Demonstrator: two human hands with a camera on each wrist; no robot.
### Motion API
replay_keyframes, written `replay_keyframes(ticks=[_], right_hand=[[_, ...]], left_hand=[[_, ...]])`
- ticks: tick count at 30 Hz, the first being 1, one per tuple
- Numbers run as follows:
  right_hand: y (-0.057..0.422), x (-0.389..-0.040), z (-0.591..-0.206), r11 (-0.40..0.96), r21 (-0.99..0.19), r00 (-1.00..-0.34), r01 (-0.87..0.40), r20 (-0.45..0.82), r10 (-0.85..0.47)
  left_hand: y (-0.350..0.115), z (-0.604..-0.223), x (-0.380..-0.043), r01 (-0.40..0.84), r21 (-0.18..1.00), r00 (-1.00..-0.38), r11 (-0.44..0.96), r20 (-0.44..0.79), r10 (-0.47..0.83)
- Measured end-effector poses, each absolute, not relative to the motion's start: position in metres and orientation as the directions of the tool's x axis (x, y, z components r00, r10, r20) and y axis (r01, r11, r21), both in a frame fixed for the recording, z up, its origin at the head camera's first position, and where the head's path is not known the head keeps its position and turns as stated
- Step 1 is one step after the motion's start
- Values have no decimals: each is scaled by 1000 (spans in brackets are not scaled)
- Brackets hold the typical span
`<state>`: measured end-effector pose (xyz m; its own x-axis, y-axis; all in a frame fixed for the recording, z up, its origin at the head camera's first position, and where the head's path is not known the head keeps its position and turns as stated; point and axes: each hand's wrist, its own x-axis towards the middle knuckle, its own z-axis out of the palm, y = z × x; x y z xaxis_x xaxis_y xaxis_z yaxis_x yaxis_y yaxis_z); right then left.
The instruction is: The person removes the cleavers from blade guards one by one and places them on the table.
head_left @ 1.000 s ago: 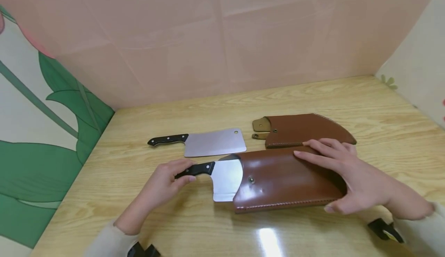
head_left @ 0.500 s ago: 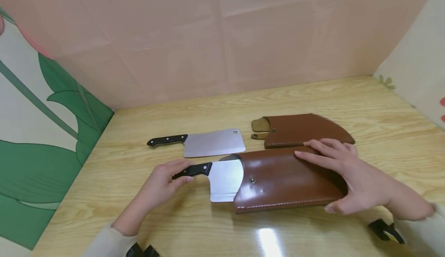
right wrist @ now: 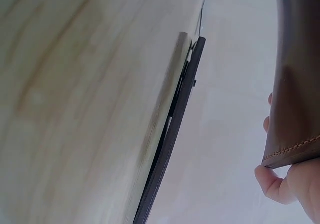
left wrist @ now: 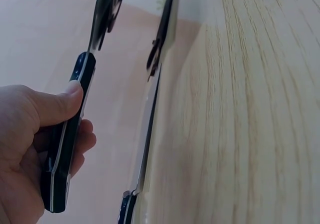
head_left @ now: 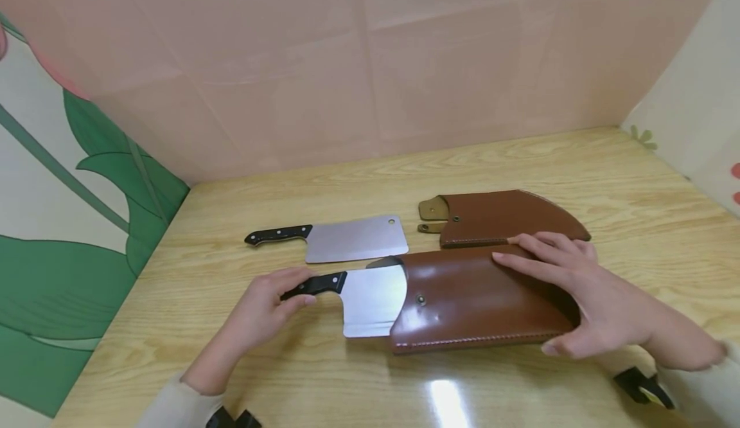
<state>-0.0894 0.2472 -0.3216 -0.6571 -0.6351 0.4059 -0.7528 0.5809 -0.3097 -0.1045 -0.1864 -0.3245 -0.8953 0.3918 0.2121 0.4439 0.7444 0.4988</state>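
My left hand (head_left: 260,309) grips the black riveted handle of a cleaver (head_left: 372,303), thumb along one side in the left wrist view. Its blade lies partly inside a glossy brown leather sheath (head_left: 462,299); a broad strip of steel shows at the mouth, and the rest is hidden. With fingers on the far edge and thumb at the near corner, my right hand (head_left: 590,293) holds the sheath's right end. From the right wrist view, the stitched end of that sheath (right wrist: 300,99) sits between thumb and fingers, raised off the table.
Behind the left hand a second cleaver (head_left: 356,240) lies flat, handle to the left. A second brown sheath (head_left: 514,216) with a curved edge and two tan straps lies behind the held one. The wood-grain table (head_left: 324,389) meets a pink backdrop (head_left: 370,81).
My left hand has drawn the cleaver slightly to the left, so more of the blade shows outside the sheath. The right hand and sheath have barely shifted.
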Motion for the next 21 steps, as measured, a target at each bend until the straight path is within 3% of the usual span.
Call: replay_keyframes(ticks=[21], right_hand=[[248, -88, -323, 593, -349, -688, -726, 389, -613]], left_hand=[[-194, -328, -107, 420, 522, -906, 743, 206, 369]])
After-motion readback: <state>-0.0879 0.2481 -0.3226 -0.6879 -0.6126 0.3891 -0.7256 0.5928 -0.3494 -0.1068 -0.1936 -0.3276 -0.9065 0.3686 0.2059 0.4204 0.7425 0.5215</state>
